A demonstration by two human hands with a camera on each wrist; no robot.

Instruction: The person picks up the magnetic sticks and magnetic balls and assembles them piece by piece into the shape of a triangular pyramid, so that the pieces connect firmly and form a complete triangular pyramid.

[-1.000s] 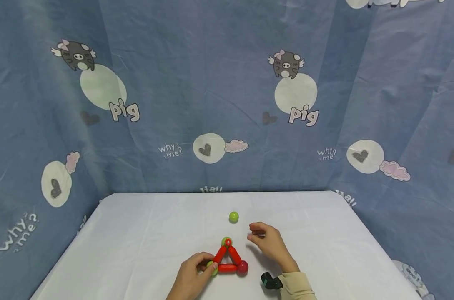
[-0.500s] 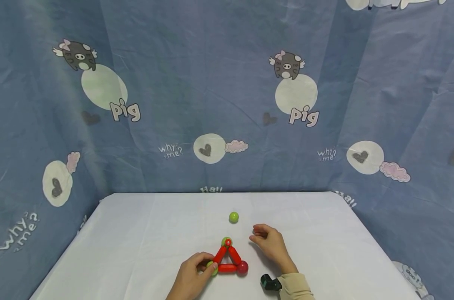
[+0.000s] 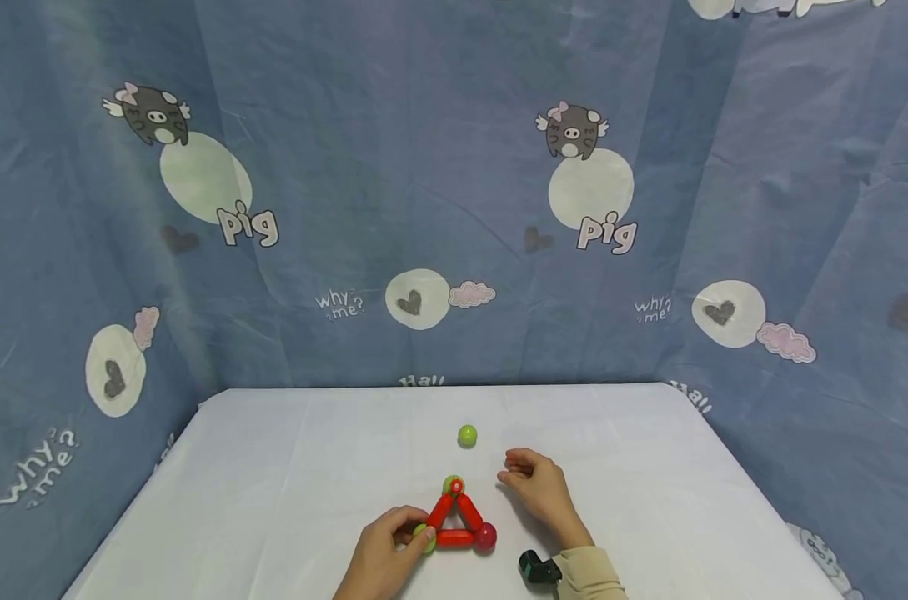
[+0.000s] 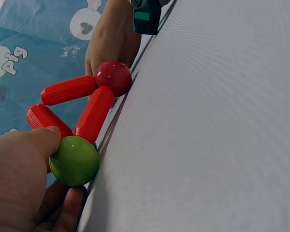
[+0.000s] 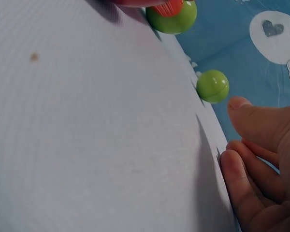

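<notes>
My left hand [image 3: 384, 550] pinches a green ball [image 4: 75, 161] at the near left corner of a triangle of red rods. One red rod [image 3: 454, 538] runs from it to a dark red ball [image 3: 485, 537]. Two more rods slant toward the top corner in the head view, where a red ring-like end overlaps another green ball [image 3: 449, 481]. To the right of the triangle is my right hand [image 3: 544, 492], fingers loosely bent and thumb apart, holding nothing. Beyond the thumb tip in the right wrist view sits a separate green ball [image 5: 213, 86].
A white cloth covers the table [image 3: 311, 450]. Blue fabric with pig prints [image 3: 454, 208] hangs behind it and along both sides. A black device [image 3: 538, 568] is strapped at the right wrist, by the beige sleeve [image 3: 590, 575].
My right hand has shifted slightly right, away from the triangle, and then stayed nearly still. The left hand and the triangle keep their place, as does the separate green ball.
</notes>
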